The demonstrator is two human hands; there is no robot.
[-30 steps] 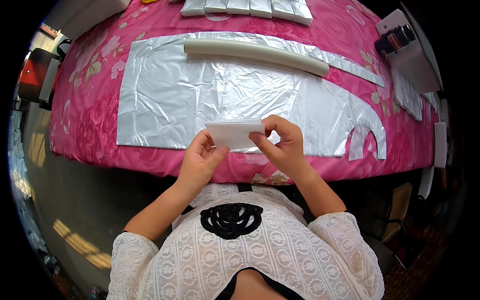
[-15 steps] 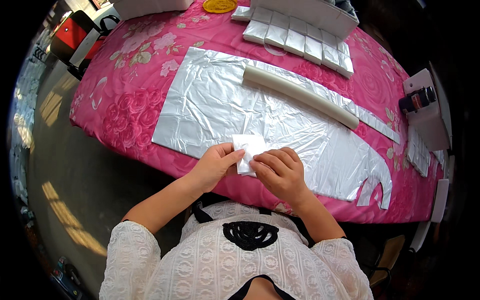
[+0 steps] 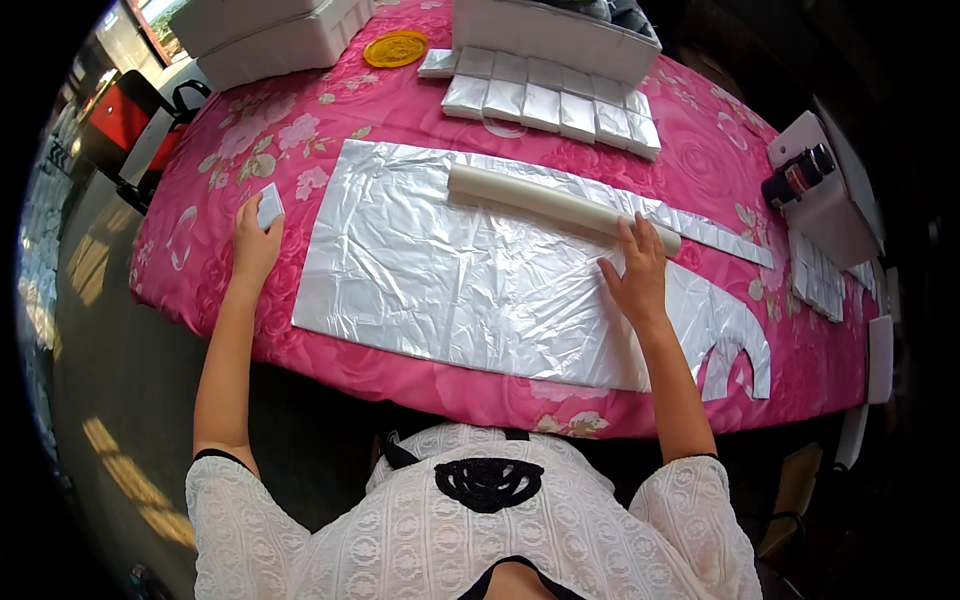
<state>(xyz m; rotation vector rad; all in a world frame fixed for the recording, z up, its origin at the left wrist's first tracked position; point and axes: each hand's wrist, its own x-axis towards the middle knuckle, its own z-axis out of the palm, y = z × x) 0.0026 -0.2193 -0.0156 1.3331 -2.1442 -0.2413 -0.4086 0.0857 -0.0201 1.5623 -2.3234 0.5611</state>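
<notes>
"What lay under everything?"

"A tabletop [image 3: 480,405] in pink flowered cloth [image 3: 235,165], with silver film [image 3: 410,280] spread flat between the left fingers [image 3: 248,218] and the right fingers [image 3: 643,238], reaching beneath the right ones."

"And the packet [image 3: 270,208]?"

"In the left fingers, pinched by its edges, off the film's left side. A light grip, probably to keep it flat. I couldn't tell whether it touched the cloth."

"What about the right fingers?"

"Spread, their tips over the right end of the tube [image 3: 545,208], not wrapped round it. An open touch may have suited something that could roll."

"Why was the tube on the film?"

"Perhaps as a weight: it lay lengthwise along the far part, stretching left from the right fingers."

"And past them?"

"A pile of folded packets [image 3: 560,108] in rows, beyond and leftward of the right fingers, presumably set off the film on purpose, before a white box [image 3: 550,40]. A yellow dish [image 3: 395,49] sat far beyond the left fingers."
</notes>
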